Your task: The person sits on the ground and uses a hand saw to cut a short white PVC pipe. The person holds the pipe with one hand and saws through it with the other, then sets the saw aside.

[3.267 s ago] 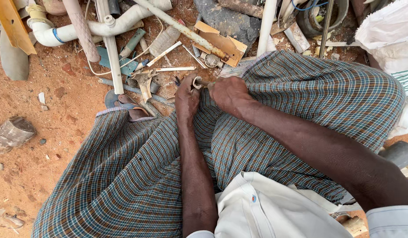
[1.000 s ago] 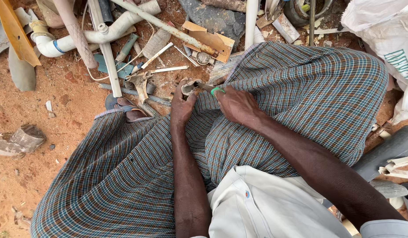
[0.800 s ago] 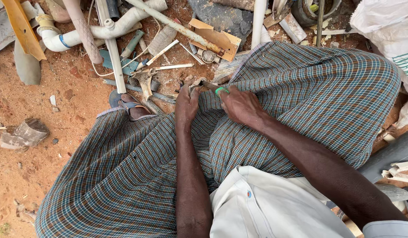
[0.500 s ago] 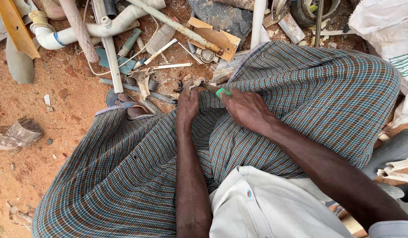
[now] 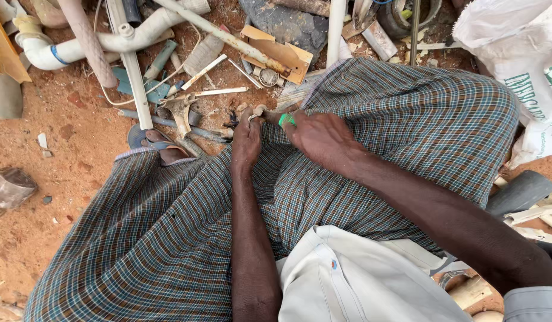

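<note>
Top right corner of the dirt ground, there's a white woven sack (image 5: 514,65), bulging and crumpled. Green printed lettering runs across its side, and it's touching the checked cloth (image 5: 407,113).

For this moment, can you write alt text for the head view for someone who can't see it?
A seated person's left hand and right hand meet over a checked cloth, pinching a small fitting, with something green in the right. White pipes and scrap litter the red dirt.

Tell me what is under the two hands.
Under the left hand and right hand lies checked cloth draped over the knees. A small green item and a small pale part show between the fingers; the rest of both is covered.
</note>
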